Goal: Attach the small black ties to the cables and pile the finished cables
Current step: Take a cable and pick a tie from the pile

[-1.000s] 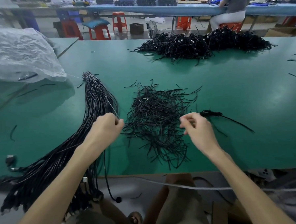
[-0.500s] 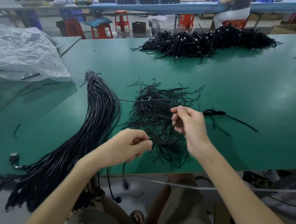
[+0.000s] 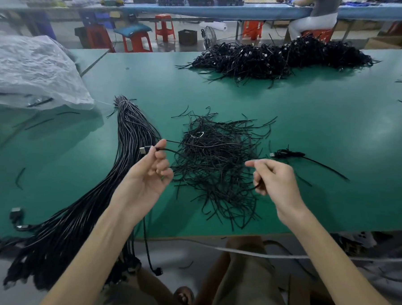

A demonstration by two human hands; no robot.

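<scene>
My left hand (image 3: 147,173) pinches a black cable (image 3: 195,144) near its silver plug, palm up, above the green table (image 3: 313,125). The cable runs right over the loose heap of small black ties (image 3: 217,169) to my right hand (image 3: 273,179), which curls its fingers round the other stretch. One end of the cable hangs below the table edge. A thick bundle of untied black cables (image 3: 125,148) lies to the left. A tied cable (image 3: 290,154) lies just right of the ties. The big pile of finished cables (image 3: 282,56) sits at the far side.
A crumpled clear plastic bag (image 3: 32,69) covers the table's left end. Stray ties (image 3: 19,177) lie scattered on the green surface. Red stools (image 3: 136,41) and a seated person (image 3: 316,16) are beyond the table. A white cord (image 3: 260,254) runs along the near edge.
My left hand pulled one cable out of the bundle, lifted and turned palm up. My right hand took hold of the cable and both hands drew apart, stretching it over the ties.
</scene>
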